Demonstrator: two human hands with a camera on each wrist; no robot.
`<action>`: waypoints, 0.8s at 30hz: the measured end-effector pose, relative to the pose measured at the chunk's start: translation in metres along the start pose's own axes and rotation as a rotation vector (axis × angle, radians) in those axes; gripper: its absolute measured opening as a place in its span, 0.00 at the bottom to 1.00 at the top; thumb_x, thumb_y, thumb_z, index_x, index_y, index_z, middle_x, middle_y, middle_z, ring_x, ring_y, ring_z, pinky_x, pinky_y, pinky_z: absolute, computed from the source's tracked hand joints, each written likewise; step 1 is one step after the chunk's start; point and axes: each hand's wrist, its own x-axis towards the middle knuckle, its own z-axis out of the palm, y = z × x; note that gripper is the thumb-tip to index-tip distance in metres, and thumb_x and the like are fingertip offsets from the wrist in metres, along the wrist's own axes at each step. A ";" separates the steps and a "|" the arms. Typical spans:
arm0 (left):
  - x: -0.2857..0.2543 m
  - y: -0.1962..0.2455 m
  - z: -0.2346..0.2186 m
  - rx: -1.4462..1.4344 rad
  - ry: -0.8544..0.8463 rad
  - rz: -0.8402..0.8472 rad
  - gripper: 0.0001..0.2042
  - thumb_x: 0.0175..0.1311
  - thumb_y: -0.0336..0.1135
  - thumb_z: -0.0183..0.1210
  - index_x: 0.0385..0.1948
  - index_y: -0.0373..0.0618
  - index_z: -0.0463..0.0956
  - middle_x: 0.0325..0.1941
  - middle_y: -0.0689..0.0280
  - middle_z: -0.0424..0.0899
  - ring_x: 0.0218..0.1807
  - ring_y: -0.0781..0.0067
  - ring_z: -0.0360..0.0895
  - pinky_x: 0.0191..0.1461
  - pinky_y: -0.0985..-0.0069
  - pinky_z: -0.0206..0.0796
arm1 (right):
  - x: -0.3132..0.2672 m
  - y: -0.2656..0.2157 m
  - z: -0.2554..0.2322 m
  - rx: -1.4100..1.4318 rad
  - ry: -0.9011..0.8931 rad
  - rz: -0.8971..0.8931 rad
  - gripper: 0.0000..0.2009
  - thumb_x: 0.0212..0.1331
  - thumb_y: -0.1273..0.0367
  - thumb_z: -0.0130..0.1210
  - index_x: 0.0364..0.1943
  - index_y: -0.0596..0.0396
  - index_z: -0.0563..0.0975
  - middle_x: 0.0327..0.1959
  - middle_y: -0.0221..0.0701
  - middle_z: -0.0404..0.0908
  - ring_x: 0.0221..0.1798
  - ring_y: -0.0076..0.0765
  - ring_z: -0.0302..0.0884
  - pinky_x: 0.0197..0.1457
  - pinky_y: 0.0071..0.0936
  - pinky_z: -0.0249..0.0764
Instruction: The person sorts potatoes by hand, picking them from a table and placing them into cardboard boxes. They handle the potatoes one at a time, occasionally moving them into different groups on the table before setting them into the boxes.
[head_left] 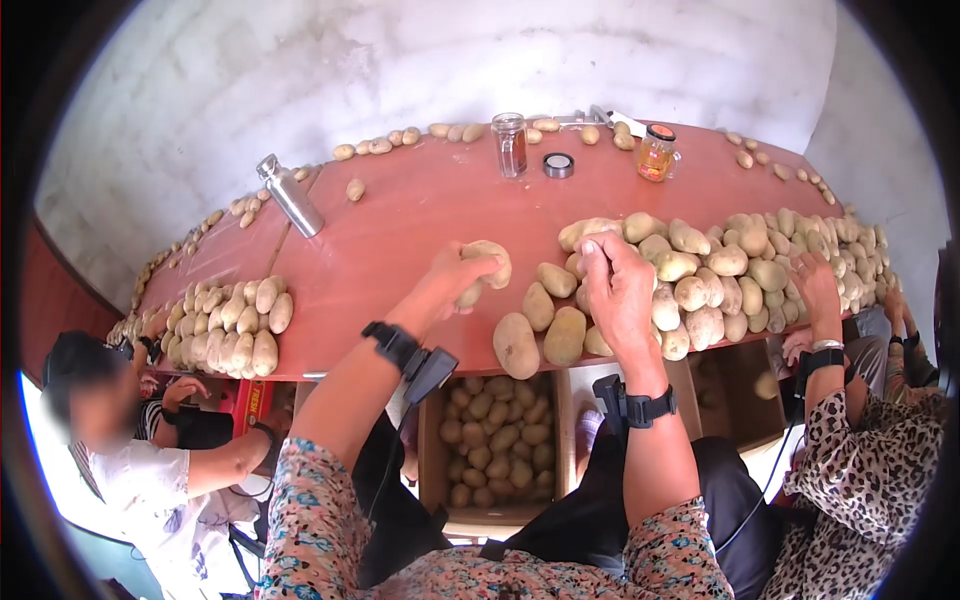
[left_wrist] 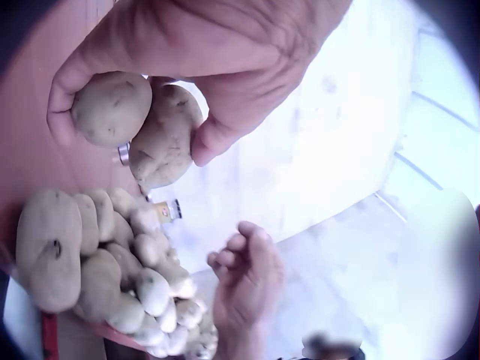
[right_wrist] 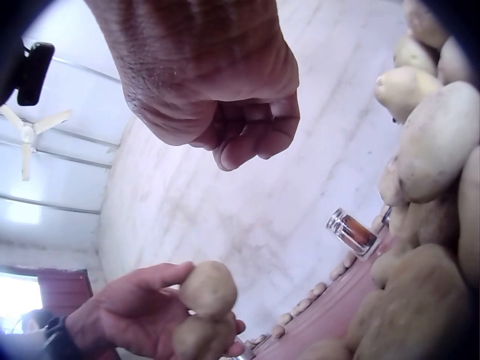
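My left hand holds two potatoes above the red table. In the left wrist view, one rounder potato sits against the curled fingers and a longer, uneven potato is pinched by the thumb. My right hand is raised over the near end of a potato heap, its fingers curled in. Nothing shows in its grip in the right wrist view. Several large potatoes, among them a long one, lie at the table's front edge between my hands.
Below the table edge stands a box of potatoes. Another potato pile lies left. A steel flask, a glass of dark drink, a round lid and a yellow-labelled jar stand farther back. People sit on both sides.
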 end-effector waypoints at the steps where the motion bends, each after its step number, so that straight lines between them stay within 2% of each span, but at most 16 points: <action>1: 0.013 0.000 0.003 0.050 -0.035 -0.038 0.33 0.55 0.48 0.68 0.59 0.46 0.64 0.55 0.60 0.74 0.50 0.67 0.73 0.39 0.63 0.70 | 0.001 0.003 -0.001 -0.012 0.009 -0.018 0.06 0.66 0.73 0.51 0.35 0.61 0.78 0.24 0.34 0.77 0.26 0.31 0.73 0.32 0.28 0.70; 2: 0.024 0.000 0.008 0.049 -0.040 -0.033 0.33 0.55 0.48 0.68 0.59 0.46 0.64 0.55 0.60 0.74 0.50 0.67 0.73 0.39 0.63 0.70 | 0.001 0.006 -0.003 -0.024 0.019 -0.035 0.07 0.68 0.72 0.50 0.36 0.60 0.78 0.21 0.28 0.75 0.24 0.20 0.69 0.29 0.23 0.68; 6: 0.063 0.001 0.035 0.090 0.008 -0.078 0.33 0.55 0.50 0.68 0.60 0.48 0.64 0.55 0.62 0.74 0.52 0.64 0.72 0.46 0.58 0.67 | 0.000 0.004 -0.008 0.013 0.017 0.040 0.06 0.68 0.73 0.50 0.36 0.61 0.78 0.22 0.27 0.76 0.25 0.19 0.69 0.30 0.22 0.68; 7: 0.070 0.001 0.040 0.087 0.033 -0.091 0.32 0.55 0.50 0.68 0.59 0.49 0.65 0.56 0.62 0.74 0.53 0.63 0.71 0.49 0.56 0.67 | 0.001 0.007 -0.007 -0.009 0.036 -0.027 0.06 0.67 0.74 0.50 0.36 0.60 0.78 0.22 0.28 0.75 0.26 0.19 0.69 0.30 0.22 0.69; 8: 0.076 0.001 0.044 0.090 0.023 -0.095 0.32 0.55 0.50 0.68 0.59 0.49 0.65 0.56 0.62 0.74 0.53 0.63 0.71 0.49 0.56 0.67 | 0.001 0.009 -0.007 -0.016 0.038 -0.019 0.06 0.67 0.74 0.50 0.36 0.60 0.78 0.22 0.28 0.75 0.26 0.19 0.69 0.30 0.22 0.69; 10: 0.083 0.002 0.051 0.123 0.103 -0.103 0.22 0.56 0.43 0.67 0.50 0.43 0.75 0.45 0.59 0.79 0.41 0.66 0.76 0.34 0.63 0.68 | 0.002 0.012 -0.007 -0.049 0.012 -0.058 0.06 0.67 0.75 0.50 0.36 0.61 0.78 0.23 0.29 0.76 0.26 0.20 0.71 0.31 0.22 0.70; 14: 0.097 -0.010 0.054 0.131 0.206 -0.050 0.19 0.60 0.40 0.63 0.50 0.41 0.76 0.40 0.61 0.79 0.36 0.71 0.75 0.29 0.67 0.65 | 0.002 0.011 -0.007 -0.047 0.016 -0.053 0.06 0.67 0.75 0.50 0.35 0.61 0.78 0.24 0.29 0.78 0.27 0.20 0.73 0.31 0.22 0.70; 16: 0.100 -0.012 0.050 0.152 0.115 -0.121 0.25 0.65 0.45 0.59 0.64 0.54 0.69 0.62 0.60 0.73 0.57 0.62 0.71 0.52 0.58 0.67 | 0.001 0.007 -0.008 -0.055 -0.002 -0.023 0.06 0.67 0.74 0.50 0.35 0.61 0.78 0.25 0.31 0.79 0.27 0.23 0.74 0.32 0.24 0.71; 17: 0.099 -0.015 0.048 0.152 0.116 -0.126 0.25 0.65 0.45 0.59 0.64 0.54 0.69 0.62 0.60 0.73 0.57 0.62 0.71 0.52 0.58 0.67 | 0.000 0.006 -0.007 -0.053 -0.004 -0.019 0.06 0.67 0.74 0.50 0.35 0.61 0.78 0.25 0.31 0.79 0.27 0.23 0.74 0.32 0.24 0.71; 19: 0.088 -0.013 0.044 0.238 0.032 -0.089 0.20 0.68 0.39 0.55 0.62 0.53 0.72 0.58 0.61 0.77 0.55 0.64 0.72 0.51 0.60 0.67 | -0.001 0.004 -0.005 -0.050 -0.002 -0.044 0.04 0.63 0.75 0.53 0.34 0.61 0.77 0.28 0.42 0.79 0.30 0.50 0.77 0.36 0.37 0.73; 23: 0.078 -0.018 0.038 0.230 0.046 -0.111 0.18 0.68 0.34 0.54 0.59 0.47 0.74 0.53 0.59 0.79 0.51 0.67 0.74 0.48 0.66 0.68 | -0.003 0.004 0.000 -0.106 -0.017 -0.081 0.04 0.63 0.74 0.53 0.34 0.61 0.77 0.29 0.43 0.79 0.31 0.53 0.77 0.36 0.39 0.73; 24: 0.078 -0.022 0.035 0.235 -0.002 -0.102 0.18 0.67 0.33 0.54 0.58 0.44 0.74 0.50 0.58 0.80 0.48 0.68 0.75 0.47 0.69 0.68 | -0.004 0.002 0.001 -0.113 -0.020 -0.088 0.04 0.63 0.74 0.53 0.34 0.61 0.77 0.29 0.44 0.79 0.31 0.54 0.77 0.36 0.40 0.73</action>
